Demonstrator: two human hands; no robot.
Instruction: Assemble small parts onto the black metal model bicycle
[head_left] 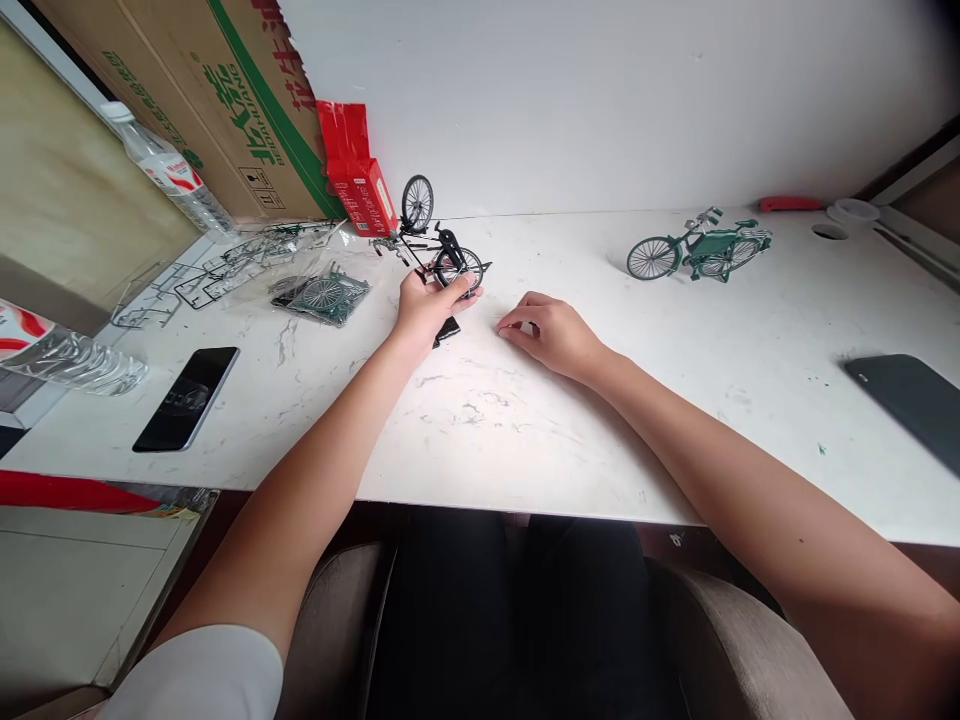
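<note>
A black model bicycle (pixel 450 246) is tilted with one spoked wheel pointing up toward the back wall. My left hand (pixel 426 308) is closed on it around the lower wheel, thumb and fingers at the rim. Just under that hand lies a small black piece (pixel 447 331) on the white table, partly covered. To the right, my right hand (pixel 553 335) rests on the table with thumb and index fingertip pinched together; whatever is between them is too small to make out. A green model bicycle (pixel 709 252) stands farther back on the right.
Left of my hands lie a bag of green parts (pixel 326 295) and loose part frames (pixel 214 275). A phone (pixel 187 398), water bottles (pixel 169 170), a red box (pixel 362 195) and a cardboard carton (pixel 217 110) occupy the left side. A dark flat object (pixel 907 400) lies far right.
</note>
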